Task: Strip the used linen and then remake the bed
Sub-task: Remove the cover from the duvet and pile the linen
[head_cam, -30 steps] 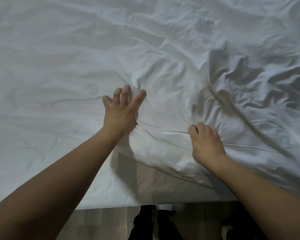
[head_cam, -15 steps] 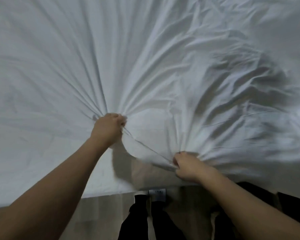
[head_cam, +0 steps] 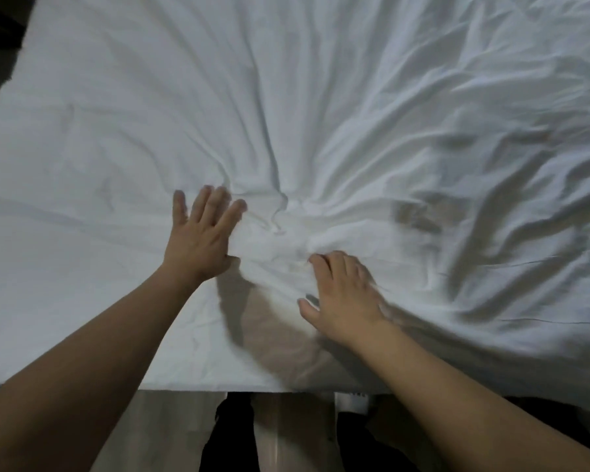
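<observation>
A white sheet (head_cam: 321, 114) covers the bed, with creases fanning out from a bunched spot near the middle of the near side. My left hand (head_cam: 201, 240) lies on the sheet just left of that bunch, fingers straight and spread. My right hand (head_cam: 344, 294) rests on the cloth to the right of it, fingers extended and slightly blurred, thumb out to the left. Neither hand holds any fabric. The sheet's right half is heavily rumpled.
The bed's near edge (head_cam: 218, 390) runs across the bottom, with pale wooden floor (head_cam: 171, 434) and my dark-clad legs (head_cam: 232, 437) below it. A dark gap shows past the bed's far left corner (head_cam: 0, 46).
Half a second ago both hands gripped bunches of the sheet and pulled it toward me. Now both have let go and lie flat on the cloth, slightly farther up the bed.
</observation>
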Tool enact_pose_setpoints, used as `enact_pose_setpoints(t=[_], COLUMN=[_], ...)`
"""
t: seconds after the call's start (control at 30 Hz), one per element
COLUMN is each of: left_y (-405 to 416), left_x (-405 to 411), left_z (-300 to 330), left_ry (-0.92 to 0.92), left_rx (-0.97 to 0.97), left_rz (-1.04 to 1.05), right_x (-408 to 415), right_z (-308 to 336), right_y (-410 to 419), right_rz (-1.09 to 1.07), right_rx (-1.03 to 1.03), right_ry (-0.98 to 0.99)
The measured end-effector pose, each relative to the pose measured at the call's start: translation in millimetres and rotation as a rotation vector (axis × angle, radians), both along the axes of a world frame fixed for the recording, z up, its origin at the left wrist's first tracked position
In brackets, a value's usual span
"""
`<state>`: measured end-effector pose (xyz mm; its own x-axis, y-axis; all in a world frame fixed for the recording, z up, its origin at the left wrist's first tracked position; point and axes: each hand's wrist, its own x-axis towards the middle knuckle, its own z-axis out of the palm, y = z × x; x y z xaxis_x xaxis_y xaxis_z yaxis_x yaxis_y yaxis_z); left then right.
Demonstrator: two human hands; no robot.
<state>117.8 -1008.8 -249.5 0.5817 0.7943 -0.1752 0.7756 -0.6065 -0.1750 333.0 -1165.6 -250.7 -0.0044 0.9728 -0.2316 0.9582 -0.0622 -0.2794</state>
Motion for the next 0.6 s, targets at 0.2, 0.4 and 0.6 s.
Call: enact_pose_setpoints(t=[0.2,0.4,0.6], left_y=[64,141,137], left_x=[-75,-96,-97], left_z=[-19,-24,3], left_ry=[-0.160,0.012,-0.207], left_rx=[0.047,-0.052,-0.055], left_rz=[0.012,0.095,-0.104], right_x=[-83,-118,-112], right_z=[-19,-28,0], right_y=[79,145,144], right_rz=[-0.094,-0.088,0.001], right_rx=[0.058,-0.042,-0.141], right_ry=[-0.133,-0.212,-0.131])
